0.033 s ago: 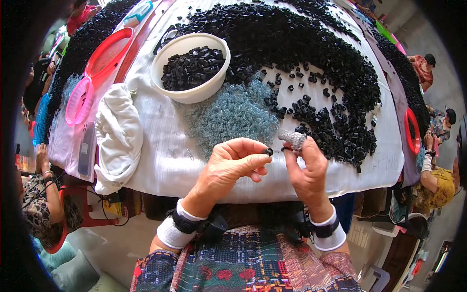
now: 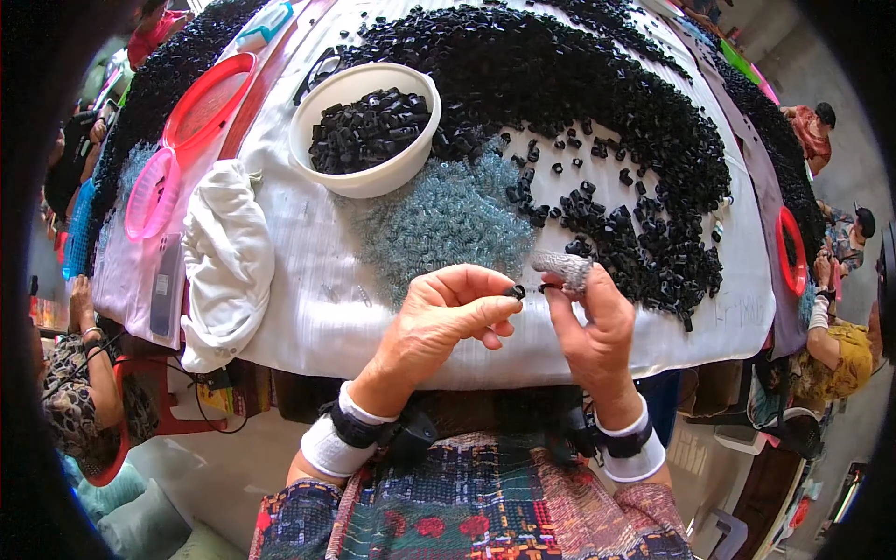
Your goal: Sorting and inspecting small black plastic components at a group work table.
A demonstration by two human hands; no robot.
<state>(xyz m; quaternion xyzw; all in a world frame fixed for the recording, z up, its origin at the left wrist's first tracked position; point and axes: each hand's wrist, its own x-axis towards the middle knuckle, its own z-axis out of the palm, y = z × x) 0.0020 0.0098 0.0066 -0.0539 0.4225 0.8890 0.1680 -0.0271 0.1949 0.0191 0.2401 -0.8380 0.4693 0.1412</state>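
Between thumb and index finger, my left hand [image 2: 455, 313] pinches a small black plastic piece [image 2: 514, 292] with a round opening. Just right of it, my right hand [image 2: 594, 322] grips another small black piece [image 2: 546, 288], mostly hidden by the fingertips. A narrow gap separates the two pieces. Grey wrapping [image 2: 563, 268] covers my right index finger. Beyond my hands lies a heap of small clear-bluish springs [image 2: 446, 227]. A wide pile of black plastic pieces [image 2: 597, 75] spreads behind and to the right. More black pieces fill a white bowl [image 2: 364, 183].
A white cloth [image 2: 227, 266] and a phone [image 2: 167, 285] lie on the left. Past them are a pink basket [image 2: 152, 194] and a red tray [image 2: 211, 101]. A red ring-shaped tray [image 2: 791, 250] stands at the right. Other people sit at both sides.
My right hand has shifted very slightly, its wrapped finger tilting a little. My left hand and the things on the table look the same.
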